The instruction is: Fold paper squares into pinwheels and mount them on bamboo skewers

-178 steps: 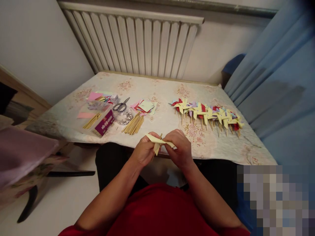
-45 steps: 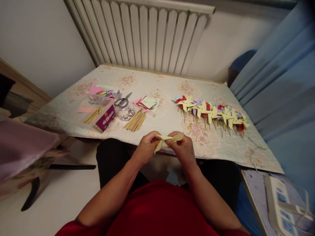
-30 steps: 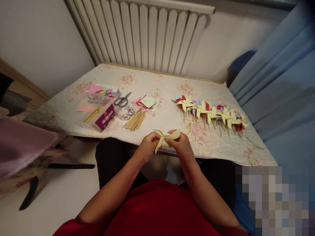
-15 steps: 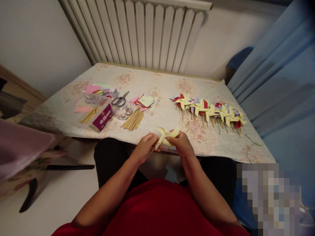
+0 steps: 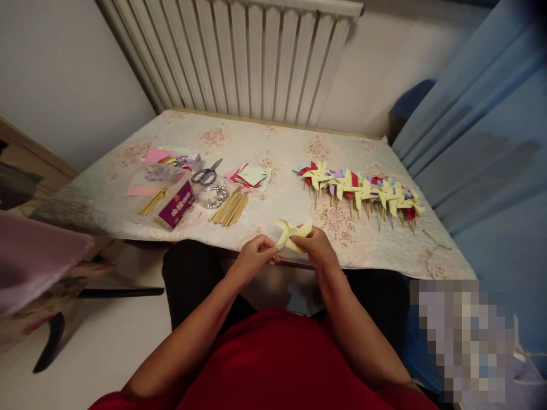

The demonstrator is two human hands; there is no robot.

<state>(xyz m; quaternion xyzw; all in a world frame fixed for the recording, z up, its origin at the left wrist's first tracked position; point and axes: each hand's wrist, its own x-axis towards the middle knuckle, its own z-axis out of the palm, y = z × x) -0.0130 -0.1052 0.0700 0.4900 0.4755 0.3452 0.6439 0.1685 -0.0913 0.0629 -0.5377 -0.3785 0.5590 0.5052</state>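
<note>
Both hands hold a pale yellow paper pinwheel (image 5: pixel 292 234) at the table's near edge. My left hand (image 5: pixel 253 259) is closed, pinching it from below, where its stick seems to be hidden. My right hand (image 5: pixel 315 250) is closed on the pinwheel's right side, thumb on the paper. On the table to the right lies a row of finished pinwheels (image 5: pixel 361 191) in yellow, red and purple on wooden sticks.
A bundle of wooden sticks (image 5: pixel 228 208), cut coloured paper squares (image 5: pixel 251 175), scissors (image 5: pixel 205 173), a clear bag of shiny pins (image 5: pixel 212 196) and a purple box (image 5: pixel 174 206) lie at the left. A radiator (image 5: pixel 248 57) stands behind the table (image 5: pixel 265 145); a blue curtain (image 5: pixel 482 142) hangs right.
The flat yellow paper has been folded into a pinwheel shape. Both hands with it have risen slightly toward the table edge.
</note>
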